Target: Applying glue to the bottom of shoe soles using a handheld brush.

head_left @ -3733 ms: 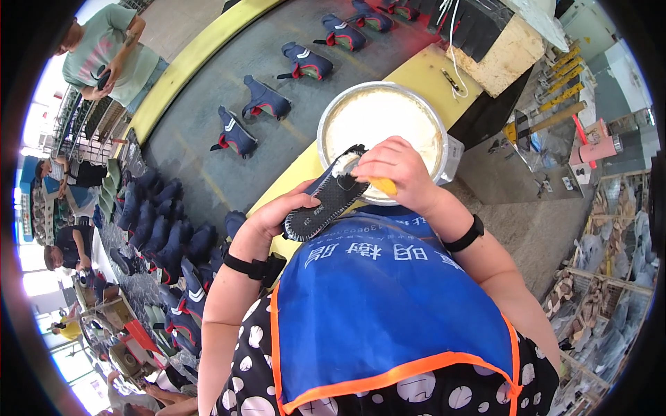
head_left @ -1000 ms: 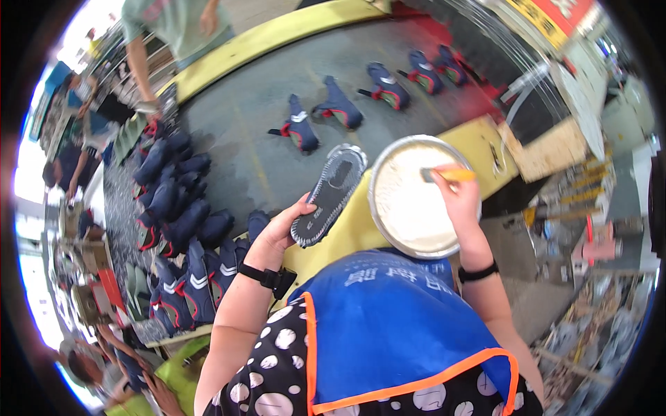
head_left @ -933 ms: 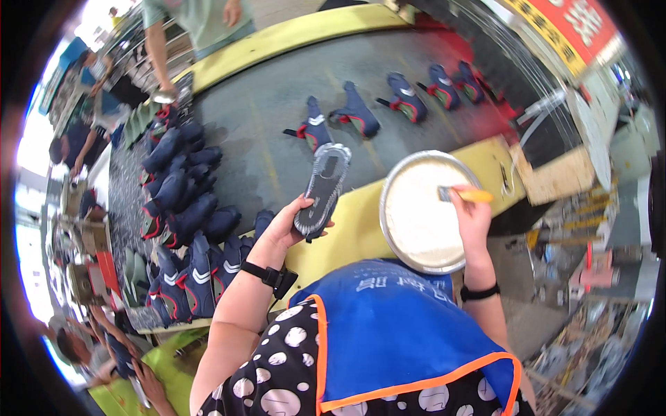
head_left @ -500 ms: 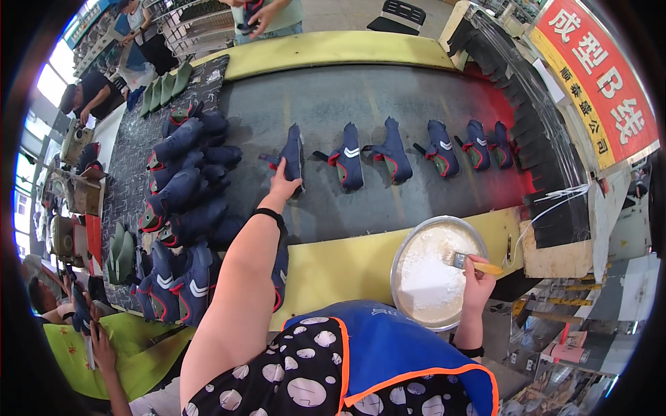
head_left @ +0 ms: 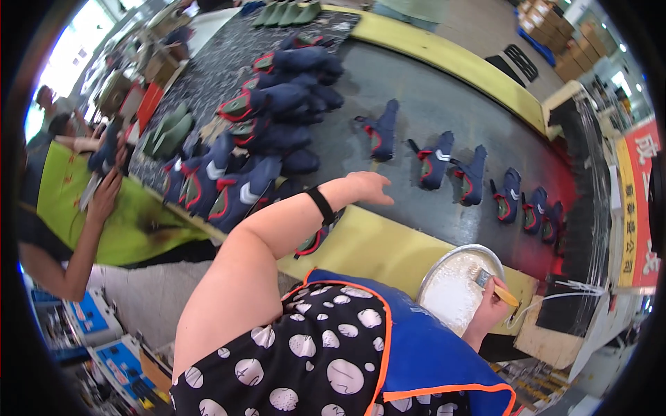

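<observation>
My left hand (head_left: 371, 187) is empty, its fingers stretched out above the dark belt at the near side. Nearest to it lies a dark blue shoe upper (head_left: 387, 132) with red trim, a short gap beyond the fingertips. More uppers like it, including one with white stripes (head_left: 437, 163), form a row toward the right. My right hand (head_left: 490, 310) grips the yellow handle of a flat brush (head_left: 505, 295). The brush's bristle end is over a round metal basin (head_left: 501, 258) of white paste (head_left: 444, 298); whether it touches the paste I cannot tell.
Piled dark blue uppers (head_left: 295, 104) cover the patterned table at left, with green shoe lasts (head_left: 170, 132) beside them. Yellow boards (head_left: 368, 239) edge the belt (head_left: 444, 90). A black-curtained machine opening (head_left: 590, 180) stands at right. A co-worker in a lime apron (head_left: 104, 215) works at left.
My left hand has let go of the leftmost upper and drawn back toward me. My right hand still holds the brush over the basin. The view has swung to the left.
</observation>
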{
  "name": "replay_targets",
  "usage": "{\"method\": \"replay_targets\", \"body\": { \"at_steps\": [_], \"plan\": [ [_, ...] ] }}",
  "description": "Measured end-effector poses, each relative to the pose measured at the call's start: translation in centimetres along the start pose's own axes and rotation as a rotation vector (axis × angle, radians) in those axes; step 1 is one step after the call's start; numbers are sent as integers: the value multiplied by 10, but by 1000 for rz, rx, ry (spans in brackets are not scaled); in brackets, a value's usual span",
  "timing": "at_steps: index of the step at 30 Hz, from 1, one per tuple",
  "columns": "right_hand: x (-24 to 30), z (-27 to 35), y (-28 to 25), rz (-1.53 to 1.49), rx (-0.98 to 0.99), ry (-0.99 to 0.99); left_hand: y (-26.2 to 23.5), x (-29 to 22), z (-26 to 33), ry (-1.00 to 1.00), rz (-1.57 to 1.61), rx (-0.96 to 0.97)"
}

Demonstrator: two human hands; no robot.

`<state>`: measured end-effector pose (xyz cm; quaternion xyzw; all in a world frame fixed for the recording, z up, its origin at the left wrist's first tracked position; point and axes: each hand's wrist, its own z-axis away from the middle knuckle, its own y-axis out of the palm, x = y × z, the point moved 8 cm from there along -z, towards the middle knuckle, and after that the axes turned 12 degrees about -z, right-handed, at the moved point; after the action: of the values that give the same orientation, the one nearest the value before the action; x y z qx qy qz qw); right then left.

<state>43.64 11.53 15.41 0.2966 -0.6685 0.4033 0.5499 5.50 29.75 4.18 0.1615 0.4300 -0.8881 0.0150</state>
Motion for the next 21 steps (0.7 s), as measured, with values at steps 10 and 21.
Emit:
{"method": "replay_targets", "body": {
  "at_steps": [10,21],
  "plan": [
    [7,15,-12,-50,1,-126,-32,102,237,-823,-532,-734],
    [14,30,-29,-208,10,-136,-19,161,271,-855,-339,-631]
  ]
}}
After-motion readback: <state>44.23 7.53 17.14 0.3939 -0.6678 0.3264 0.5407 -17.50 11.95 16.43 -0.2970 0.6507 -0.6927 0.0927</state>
